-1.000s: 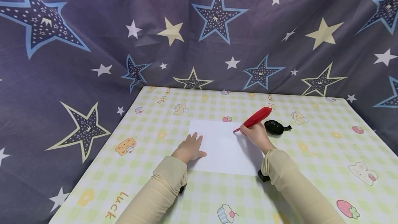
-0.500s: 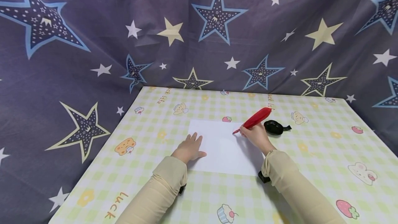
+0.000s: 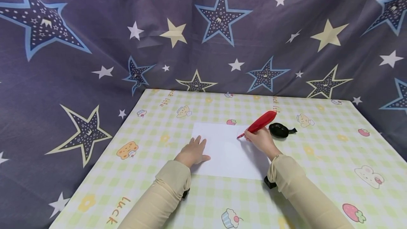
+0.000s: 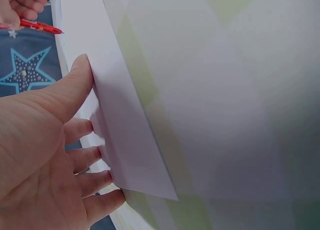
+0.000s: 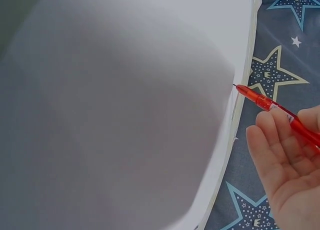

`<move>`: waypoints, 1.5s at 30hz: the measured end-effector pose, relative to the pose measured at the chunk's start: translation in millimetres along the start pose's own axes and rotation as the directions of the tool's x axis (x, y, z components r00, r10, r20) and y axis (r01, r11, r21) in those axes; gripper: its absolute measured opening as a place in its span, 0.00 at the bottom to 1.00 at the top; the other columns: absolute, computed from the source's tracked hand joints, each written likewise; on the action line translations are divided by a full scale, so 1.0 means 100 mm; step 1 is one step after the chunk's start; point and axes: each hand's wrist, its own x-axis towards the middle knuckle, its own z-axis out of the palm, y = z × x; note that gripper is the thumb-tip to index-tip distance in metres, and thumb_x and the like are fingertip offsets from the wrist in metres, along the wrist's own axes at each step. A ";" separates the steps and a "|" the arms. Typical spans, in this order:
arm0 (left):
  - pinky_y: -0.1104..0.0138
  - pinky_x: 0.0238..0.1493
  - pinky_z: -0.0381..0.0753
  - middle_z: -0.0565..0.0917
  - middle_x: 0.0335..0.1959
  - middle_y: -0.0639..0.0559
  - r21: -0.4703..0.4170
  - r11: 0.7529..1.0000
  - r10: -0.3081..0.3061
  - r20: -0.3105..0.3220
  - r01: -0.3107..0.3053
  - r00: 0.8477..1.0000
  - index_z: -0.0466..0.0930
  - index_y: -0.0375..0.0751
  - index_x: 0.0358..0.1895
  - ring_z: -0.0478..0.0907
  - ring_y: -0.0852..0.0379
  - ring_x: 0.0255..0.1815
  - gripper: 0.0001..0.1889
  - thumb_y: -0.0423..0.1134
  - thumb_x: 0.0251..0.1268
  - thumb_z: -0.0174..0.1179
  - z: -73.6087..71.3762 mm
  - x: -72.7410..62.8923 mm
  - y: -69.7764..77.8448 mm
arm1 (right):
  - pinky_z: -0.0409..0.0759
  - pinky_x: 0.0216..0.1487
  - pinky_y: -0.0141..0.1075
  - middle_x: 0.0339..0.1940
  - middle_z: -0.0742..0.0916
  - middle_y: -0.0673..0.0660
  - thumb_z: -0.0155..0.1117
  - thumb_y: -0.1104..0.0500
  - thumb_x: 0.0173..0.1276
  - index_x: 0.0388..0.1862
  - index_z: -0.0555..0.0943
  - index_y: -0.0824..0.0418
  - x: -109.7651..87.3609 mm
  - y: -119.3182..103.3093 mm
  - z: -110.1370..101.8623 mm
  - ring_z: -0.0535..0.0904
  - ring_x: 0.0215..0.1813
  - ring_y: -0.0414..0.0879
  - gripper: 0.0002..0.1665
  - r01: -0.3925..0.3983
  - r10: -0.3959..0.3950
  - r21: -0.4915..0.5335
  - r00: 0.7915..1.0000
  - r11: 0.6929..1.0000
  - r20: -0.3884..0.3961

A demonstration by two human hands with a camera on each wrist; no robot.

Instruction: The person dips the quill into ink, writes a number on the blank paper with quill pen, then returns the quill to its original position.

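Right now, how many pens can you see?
1: a red feather pen, held in the person's right hand, its tip pointing down at the white paper. The beige sleeves could be hiding others.

I see paper (image 3: 224, 167) on the table (image 3: 318, 183), the left hand (image 3: 192, 152) on its left part, the right hand (image 3: 261, 140) with the pen (image 3: 260, 122) at its right, a small object (image 3: 278, 130) right of that hand, and a curtain (image 3: 203, 52) behind the table.

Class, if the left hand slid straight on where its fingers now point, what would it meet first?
The left hand would likely cross the rectangular white paper sheet and green-checked tablecloth, meeting nothing solid until the dark purple, star-patterned fabric backdrop, though depth is unclear.
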 end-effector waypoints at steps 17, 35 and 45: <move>0.52 0.67 0.49 0.49 0.72 0.39 0.013 1.000 -0.012 0.011 0.012 1.000 0.52 0.37 0.71 0.44 0.40 0.71 0.37 0.52 0.64 0.54 -0.01 0.00 0.00 | 0.73 0.29 0.33 0.22 0.84 0.55 0.60 0.62 0.62 0.34 0.82 0.68 -0.04 -0.01 -0.01 0.76 0.27 0.44 0.09 0.011 -0.011 -0.016 1.000 1.000 0.020; 0.52 0.67 0.49 0.49 0.72 0.39 0.008 1.000 -0.010 0.008 0.010 1.000 0.53 0.37 0.71 0.44 0.40 0.71 0.38 0.52 0.64 0.54 0.00 0.01 0.00 | 0.73 0.29 0.33 0.23 0.84 0.56 0.59 0.62 0.62 0.34 0.81 0.68 -0.09 -0.01 -0.02 0.76 0.27 0.44 0.09 0.011 -0.010 -0.015 0.999 1.000 0.040; 0.53 0.68 0.49 0.49 0.72 0.39 -0.003 1.000 -0.017 0.007 0.017 1.000 0.53 0.37 0.71 0.43 0.40 0.71 0.37 0.52 0.64 0.54 0.02 0.02 -0.01 | 0.74 0.30 0.33 0.22 0.84 0.55 0.60 0.62 0.62 0.35 0.80 0.68 -0.13 -0.01 -0.03 0.77 0.27 0.44 0.09 0.004 -0.003 -0.004 0.998 1.000 0.057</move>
